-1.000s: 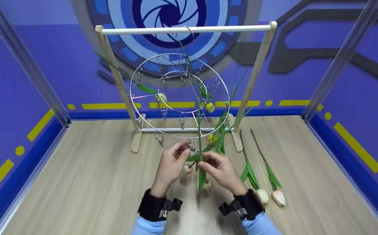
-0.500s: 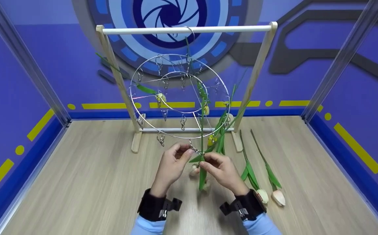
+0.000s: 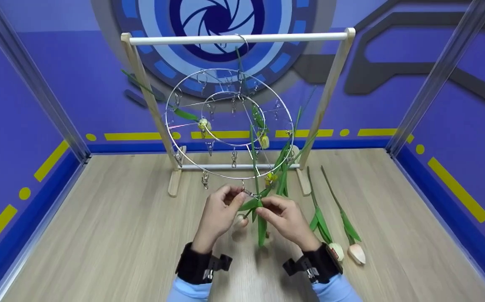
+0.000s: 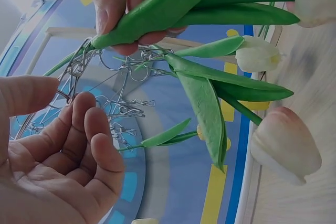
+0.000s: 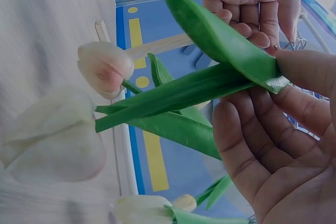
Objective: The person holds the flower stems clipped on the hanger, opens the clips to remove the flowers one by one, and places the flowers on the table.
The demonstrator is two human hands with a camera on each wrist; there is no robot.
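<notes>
My left hand [image 3: 221, 209] pinches a wire clip [image 4: 76, 69] hanging below the round metal hanger [image 3: 229, 178]. Between thumb and fingers, my right hand [image 3: 286, 220] holds an artificial tulip [image 5: 55, 135] by its stem at the leaf base. The tulip points bloom down, and its stem runs up past the clip. In the left wrist view the clip's end meets the stem; whether its jaws grip it I cannot tell. A second, pinkish-white tulip [image 4: 286, 145] hangs close behind the hands. More tulips with yellowish blooms [image 3: 264, 141] hang from the hanger.
A wooden rack with a white top bar [image 3: 183, 40] carries the hanger by its hook. Several clips [image 3: 205, 179] dangle around the rings. Two loose tulips, one cream [image 3: 336, 251] and one pink [image 3: 356, 254], lie on the wooden table [image 3: 112, 235] at right.
Both hands stay nearly in place, holding the clip and the tulip. The held stem's upper end swings slightly right, then back left, and the hanging tulips and clips sway a little.
</notes>
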